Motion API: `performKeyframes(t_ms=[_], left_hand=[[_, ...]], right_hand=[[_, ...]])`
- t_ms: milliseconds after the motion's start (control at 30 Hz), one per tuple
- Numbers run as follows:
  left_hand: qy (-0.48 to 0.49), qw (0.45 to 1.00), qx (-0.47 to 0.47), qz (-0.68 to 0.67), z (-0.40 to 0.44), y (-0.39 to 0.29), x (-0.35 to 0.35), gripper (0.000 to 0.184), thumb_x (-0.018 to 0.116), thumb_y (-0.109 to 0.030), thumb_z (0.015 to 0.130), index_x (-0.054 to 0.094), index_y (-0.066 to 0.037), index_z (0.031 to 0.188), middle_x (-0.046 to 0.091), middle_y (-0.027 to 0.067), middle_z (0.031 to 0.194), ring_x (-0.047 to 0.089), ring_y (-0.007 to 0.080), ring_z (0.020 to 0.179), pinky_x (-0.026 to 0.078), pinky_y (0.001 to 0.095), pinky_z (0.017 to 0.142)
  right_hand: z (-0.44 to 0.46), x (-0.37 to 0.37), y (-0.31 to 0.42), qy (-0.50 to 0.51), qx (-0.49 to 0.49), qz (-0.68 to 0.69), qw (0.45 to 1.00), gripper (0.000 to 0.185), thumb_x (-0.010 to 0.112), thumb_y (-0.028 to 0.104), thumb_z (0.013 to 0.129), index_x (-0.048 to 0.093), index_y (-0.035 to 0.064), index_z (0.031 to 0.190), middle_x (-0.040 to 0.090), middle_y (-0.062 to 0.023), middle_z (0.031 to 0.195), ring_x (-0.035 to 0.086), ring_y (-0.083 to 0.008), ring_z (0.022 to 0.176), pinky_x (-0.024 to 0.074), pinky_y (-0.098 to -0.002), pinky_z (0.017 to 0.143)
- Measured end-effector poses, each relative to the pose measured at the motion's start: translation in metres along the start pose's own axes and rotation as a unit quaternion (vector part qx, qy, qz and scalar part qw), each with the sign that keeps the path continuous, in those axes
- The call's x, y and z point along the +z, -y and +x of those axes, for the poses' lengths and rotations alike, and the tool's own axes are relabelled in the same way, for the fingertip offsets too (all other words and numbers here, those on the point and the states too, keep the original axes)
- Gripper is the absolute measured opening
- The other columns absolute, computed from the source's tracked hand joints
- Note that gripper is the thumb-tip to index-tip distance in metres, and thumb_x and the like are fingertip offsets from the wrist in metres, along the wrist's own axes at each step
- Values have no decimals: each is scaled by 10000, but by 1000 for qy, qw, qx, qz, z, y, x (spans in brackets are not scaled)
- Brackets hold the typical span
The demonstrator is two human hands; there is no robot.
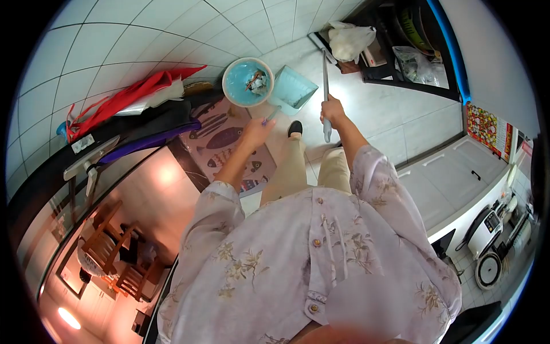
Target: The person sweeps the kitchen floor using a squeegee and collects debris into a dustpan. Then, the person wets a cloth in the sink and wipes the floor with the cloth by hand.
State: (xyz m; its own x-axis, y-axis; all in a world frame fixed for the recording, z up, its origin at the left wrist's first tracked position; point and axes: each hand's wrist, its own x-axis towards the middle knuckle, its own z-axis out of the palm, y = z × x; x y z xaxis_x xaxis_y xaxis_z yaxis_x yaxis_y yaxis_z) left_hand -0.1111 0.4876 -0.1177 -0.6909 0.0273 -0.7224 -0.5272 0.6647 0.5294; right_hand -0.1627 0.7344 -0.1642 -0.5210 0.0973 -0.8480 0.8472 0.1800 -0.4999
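Observation:
My left hand (258, 133) is closed around the short handle of a pale blue dustpan (302, 87). The dustpan is beside a round bin (226, 86) with a blue inside, and some crumpled litter (257, 82) lies in the bin. In my right hand (332, 110) is the grey handle of a long-handled broom (326, 74). Its far end reaches the floor by the black shelf, where the head is only partly clear.
A black shelf (375, 73) with white and clear plastic bags stands at the upper right. Under my left arm lies a fish-patterned mat (220, 140). White cabinets (438, 172) line the right side. A red cloth or bag (134, 94) hangs at the left by the tiled wall.

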Motion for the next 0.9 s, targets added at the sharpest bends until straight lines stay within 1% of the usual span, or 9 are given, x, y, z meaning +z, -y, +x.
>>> performKeyframes(t_ms=[100, 167, 267, 333, 433, 600, 733, 833, 900], left_hand=[[-52, 998, 34, 17, 4, -3, 12, 425, 533, -410, 818, 535, 5, 725, 524, 138, 598, 501, 235, 555, 402, 362, 552], [-41, 999, 25, 7, 5, -9, 15, 431, 532, -412, 818, 536, 11, 731, 524, 148, 602, 505, 245, 566, 401, 368, 559], [-28, 999, 19, 2, 8, -15, 16, 440, 531, -417, 815, 535, 15, 731, 528, 151, 602, 512, 257, 573, 400, 378, 564], [-24, 999, 21, 8, 10, -18, 16, 443, 533, -420, 814, 533, 14, 726, 532, 145, 599, 515, 260, 570, 400, 383, 561], [49, 997, -38, 44, 12, -13, 21, 469, 513, -462, 796, 606, -42, 982, 615, 197, 923, 590, 337, 858, 445, 402, 756], [76, 995, 61, 21, -14, -36, 25, 537, 534, -281, 829, 357, -116, 1309, 571, 197, 1053, 559, 289, 972, 436, 343, 822], [83, 989, 120, 32, 2, -40, 26, 613, 569, -249, 792, 304, -164, 1339, 582, 161, 1071, 560, 291, 979, 430, 369, 832], [125, 984, 92, 82, 5, -58, 2, 638, 588, -235, 764, 318, -165, 1337, 570, 164, 1095, 558, 294, 978, 430, 371, 834], [118, 970, 209, -33, 27, -32, 5, 596, 591, -246, 751, 375, -136, 1295, 559, 169, 1098, 556, 287, 973, 429, 361, 831]], right_hand=[[-4, 1, -7, 20, -1, -221, 975, 339, 387, 58, 770, 434, -14, 1098, 536, -139, 590, 505, -212, 400, 432, -365, 368], [-7, -19, -64, 32, -146, -389, 909, 357, 391, 51, 757, 422, -30, 1103, 560, -169, 636, 519, -221, 415, 432, -396, 382], [-40, -47, -88, 61, -211, -458, 862, 342, 437, 75, 743, 444, -37, 1066, 580, -200, 720, 602, -296, 594, 484, -398, 495], [-87, -64, -32, 199, 61, -260, 943, 384, 438, 93, 775, 414, 1, 1147, 566, -163, 702, 543, -249, 508, 461, -372, 461], [-121, -70, 8, 144, 160, -100, 971, 393, 432, 107, 813, 399, 36, 1198, 529, -107, 655, 470, -196, 454, 436, -352, 435], [-149, -23, 60, 194, 122, 129, 965, 358, 441, 139, 880, 367, -14, 1195, 457, -50, 635, 475, -136, 502, 433, -262, 452], [-156, 9, 83, 264, 97, 271, 921, 169, 442, 166, 894, 437, 12, 964, 524, -80, 680, 513, -152, 523, 459, -264, 472], [-171, 23, 109, 234, 114, 342, 903, 188, 436, 182, 899, 441, 12, 980, 552, -98, 708, 535, -158, 538, 474, -270, 481], [-176, 31, 111, 254, 97, 340, 900, 183, 436, 201, 901, 441, 29, 961, 547, -88, 695, 540, -155, 542, 482, -277, 482]])
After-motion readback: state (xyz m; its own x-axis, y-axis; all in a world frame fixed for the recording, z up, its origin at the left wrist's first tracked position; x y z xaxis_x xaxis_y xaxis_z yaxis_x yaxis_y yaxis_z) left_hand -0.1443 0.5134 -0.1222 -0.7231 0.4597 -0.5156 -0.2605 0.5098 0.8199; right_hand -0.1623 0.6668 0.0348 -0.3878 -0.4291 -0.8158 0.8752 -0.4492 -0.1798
